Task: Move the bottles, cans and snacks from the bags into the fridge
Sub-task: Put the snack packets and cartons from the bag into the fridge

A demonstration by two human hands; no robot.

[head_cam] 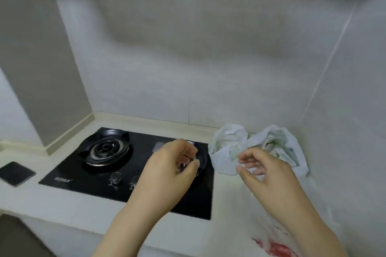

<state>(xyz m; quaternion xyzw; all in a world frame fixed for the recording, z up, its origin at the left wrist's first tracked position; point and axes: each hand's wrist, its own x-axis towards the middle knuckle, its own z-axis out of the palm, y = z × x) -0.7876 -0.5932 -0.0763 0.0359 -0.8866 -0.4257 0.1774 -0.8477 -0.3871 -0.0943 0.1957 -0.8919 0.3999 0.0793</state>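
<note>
Two white plastic bags sit on the counter in the right corner: one (224,148) beside the stove, the other (282,144) against the right wall, with green-printed packaging showing inside. A third white bag with red print (277,242) lies at the counter's front right. My left hand (169,171) hovers over the stove's right burner, fingers loosely curled and holding nothing. My right hand (265,173) hangs just in front of the two bags, fingers loosely curled and empty. No bottles or cans are visible.
A black two-burner gas stove (108,173) with two knobs fills the counter's middle. A dark phone (16,173) lies at the left. Tiled walls close in behind and on the right; a grey column stands at the left rear.
</note>
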